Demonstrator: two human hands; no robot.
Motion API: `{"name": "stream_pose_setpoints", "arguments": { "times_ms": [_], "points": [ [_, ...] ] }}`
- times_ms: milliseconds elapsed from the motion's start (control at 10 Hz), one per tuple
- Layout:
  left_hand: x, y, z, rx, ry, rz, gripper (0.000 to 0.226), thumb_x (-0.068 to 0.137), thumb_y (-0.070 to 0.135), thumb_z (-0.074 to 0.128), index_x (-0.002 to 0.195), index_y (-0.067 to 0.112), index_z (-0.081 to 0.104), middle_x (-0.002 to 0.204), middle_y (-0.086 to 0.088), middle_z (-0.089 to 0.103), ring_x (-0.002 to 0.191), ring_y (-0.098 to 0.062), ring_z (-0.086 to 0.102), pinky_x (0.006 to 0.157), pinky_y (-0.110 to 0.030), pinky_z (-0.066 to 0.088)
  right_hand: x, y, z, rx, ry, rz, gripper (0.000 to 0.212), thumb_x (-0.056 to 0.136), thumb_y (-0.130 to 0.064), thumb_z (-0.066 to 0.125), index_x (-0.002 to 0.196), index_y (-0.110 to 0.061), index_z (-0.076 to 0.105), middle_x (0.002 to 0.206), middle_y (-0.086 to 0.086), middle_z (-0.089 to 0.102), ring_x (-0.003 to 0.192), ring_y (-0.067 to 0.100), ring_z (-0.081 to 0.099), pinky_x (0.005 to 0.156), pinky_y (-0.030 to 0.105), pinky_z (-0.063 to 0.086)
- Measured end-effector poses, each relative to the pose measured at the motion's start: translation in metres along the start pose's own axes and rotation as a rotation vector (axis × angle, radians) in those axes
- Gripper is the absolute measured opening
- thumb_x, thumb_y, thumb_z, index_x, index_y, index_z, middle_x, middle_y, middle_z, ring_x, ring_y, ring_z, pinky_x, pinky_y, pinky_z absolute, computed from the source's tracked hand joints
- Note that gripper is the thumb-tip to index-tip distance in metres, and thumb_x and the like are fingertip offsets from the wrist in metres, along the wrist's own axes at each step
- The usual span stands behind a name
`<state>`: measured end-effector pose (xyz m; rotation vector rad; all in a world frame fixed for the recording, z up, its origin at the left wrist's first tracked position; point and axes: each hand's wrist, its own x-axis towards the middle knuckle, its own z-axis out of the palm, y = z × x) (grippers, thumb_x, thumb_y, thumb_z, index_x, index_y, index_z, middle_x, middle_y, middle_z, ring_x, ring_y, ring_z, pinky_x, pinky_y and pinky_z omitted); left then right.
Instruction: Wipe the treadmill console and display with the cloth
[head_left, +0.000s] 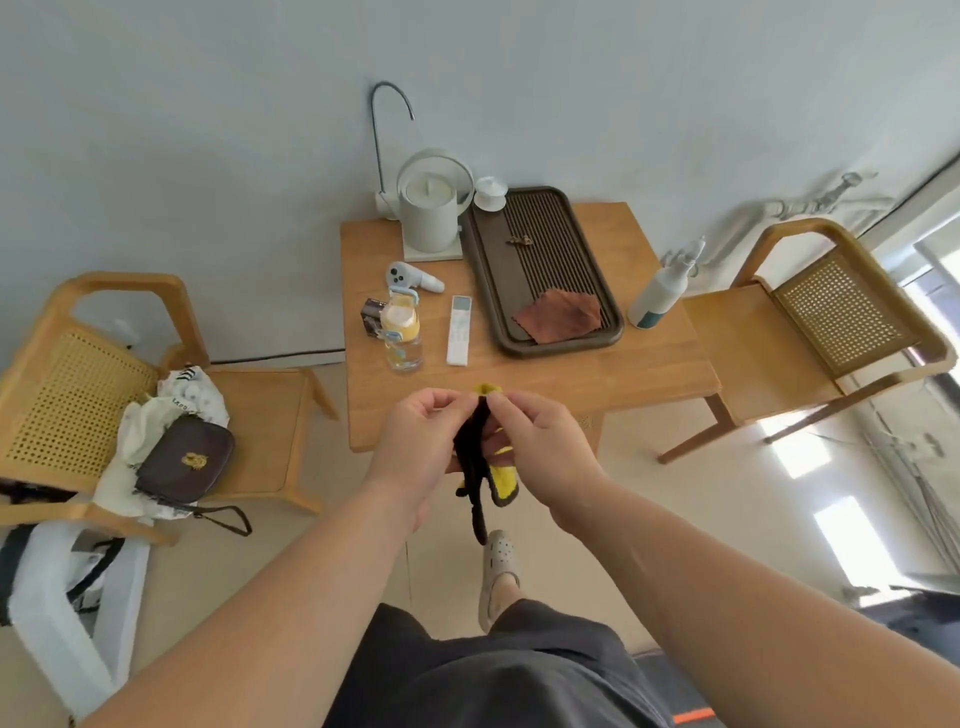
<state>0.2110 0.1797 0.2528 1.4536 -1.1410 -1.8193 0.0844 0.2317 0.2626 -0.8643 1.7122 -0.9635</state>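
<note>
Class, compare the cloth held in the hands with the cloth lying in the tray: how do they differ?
The held cloth is yellow and black; the tray cloth is reddish brown. The held cloth hangs bunched from the left hand and right hand, pinched at its top; the tray cloth lies spread flat in the dark tray. Both are small cloths.

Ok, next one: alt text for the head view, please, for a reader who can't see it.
Both hands, left hand and right hand, pinch a yellow and black cloth at its top edge, so it hangs above the floor in front of a wooden table. The table holds a kettle, tea tray, spray bottle, water bottle and remote; no treadmill is recognisable.
</note>
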Motion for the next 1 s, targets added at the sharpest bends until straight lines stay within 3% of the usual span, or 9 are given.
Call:
{"name": "stream_pose_setpoints", "arguments": {
  "times_ms": [100, 200, 300, 400, 600, 700, 800, 900, 1000],
  "points": [
    [0.066, -0.035, 0.015, -0.038, 0.027, 0.000, 0.022, 0.089, 0.019, 0.076, 0.109, 0.014, 0.067, 0.093, -0.007, 0.079, 0.083, -0.024, 0.077, 0.067, -0.034, 0.063, 0.061, 0.046, -0.012, -0.012, -0.071, -0.013, 0.030, 0.105, -0.020, 0.050, 0.095, -0.020, 0.078, 0.091, 0.002, 0.078, 0.088, 0.019, 0.073, 0.081, 0.035, 0.060],
    [0.141, -0.073, 0.037, 0.024, 0.010, 0.031, 0.023, 0.094, 0.013, 0.068, 0.114, 0.024, 0.066, 0.091, 0.001, 0.079, 0.082, -0.017, 0.076, 0.064, -0.030, 0.058, 0.143, 0.110, -0.036, -0.097, 0.092, -0.064, 0.016, 0.100, -0.020, 0.060, 0.099, -0.026, 0.075, 0.092, -0.003, 0.075, 0.089, 0.015, 0.069, 0.080, 0.031, 0.057],
    [0.192, -0.088, 0.050, 0.019, -0.052, 0.008, 0.028, 0.097, 0.011, 0.064, 0.120, 0.027, 0.063, 0.093, -0.002, 0.075, 0.078, -0.016, 0.074, 0.065, -0.030, 0.057, 0.201, 0.161, -0.055, 0.080, 0.034, 0.151, 0.029, 0.099, -0.047, 0.062, 0.122, -0.030, 0.066, 0.119, -0.005, 0.069, 0.114, 0.017, 0.063, 0.104, 0.042, 0.051],
    [0.220, -0.089, 0.049, -0.015, -0.071, -0.080, 0.029, 0.100, 0.010, 0.059, 0.125, 0.025, 0.060, 0.093, -0.004, 0.068, 0.082, -0.019, 0.069, 0.071, -0.038, 0.058, 0.227, 0.183, -0.062, 0.331, -0.121, 0.392, 0.040, 0.098, -0.051, 0.062, 0.126, -0.024, 0.066, 0.124, 0.002, 0.071, 0.116, 0.023, 0.067, 0.105, 0.047, 0.053],
    [0.275, -0.099, 0.034, -0.008, 0.043, -0.269, 0.027, 0.101, 0.007, 0.056, 0.126, 0.018, 0.056, 0.100, -0.011, 0.066, 0.085, -0.027, 0.066, 0.071, -0.046, 0.058, 0.268, 0.183, -0.053, 0.140, 0.013, 0.313, 0.012, 0.100, -0.027, 0.067, 0.108, -0.021, 0.072, 0.105, 0.001, 0.074, 0.098, 0.020, 0.069, 0.074, 0.031, 0.055],
    [0.300, -0.108, 0.030, 0.026, 0.035, -0.333, 0.036, 0.099, 0.006, 0.058, 0.132, 0.019, 0.052, 0.115, -0.010, 0.066, 0.099, -0.026, 0.065, 0.085, -0.050, 0.058, 0.283, 0.184, -0.040, 0.038, 0.078, 0.322, 0.019, 0.100, -0.029, 0.065, 0.119, -0.027, 0.065, 0.112, 0.000, 0.071, 0.101, 0.019, 0.068, 0.074, 0.030, 0.055],
    [0.311, -0.111, 0.023, 0.287, -0.078, -0.345, 0.055, 0.096, 0.008, 0.059, 0.144, 0.027, 0.040, 0.125, 0.003, 0.057, 0.114, -0.020, 0.052, 0.094, -0.037, 0.043, 0.291, 0.186, -0.029, -0.045, 0.084, 0.385, 0.050, 0.100, -0.033, 0.063, 0.147, -0.034, 0.045, 0.136, -0.005, 0.052, 0.111, 0.016, 0.056, 0.082, 0.031, 0.048],
    [0.311, -0.111, 0.015, 0.433, -0.174, -0.340, 0.061, 0.095, 0.012, 0.060, 0.150, 0.025, 0.037, 0.130, 0.000, 0.052, 0.117, -0.017, 0.046, 0.094, -0.033, 0.036, 0.293, 0.190, -0.025, -0.163, 0.066, 0.434, 0.061, 0.099, -0.036, 0.064, 0.153, -0.032, 0.038, 0.152, 0.002, 0.041, 0.115, 0.017, 0.047, 0.089, 0.036, 0.045],
    [0.311, -0.101, 0.006, 0.436, -0.151, -0.343, 0.050, 0.097, 0.020, 0.059, 0.145, 0.025, 0.043, 0.129, 0.002, 0.054, 0.117, -0.019, 0.050, 0.101, -0.038, 0.042, 0.290, 0.181, -0.024, -0.172, 0.137, 0.465, 0.060, 0.098, -0.041, 0.064, 0.153, -0.029, 0.041, 0.154, 0.005, 0.039, 0.113, 0.019, 0.045, 0.088, 0.037, 0.043]
  ]
}}
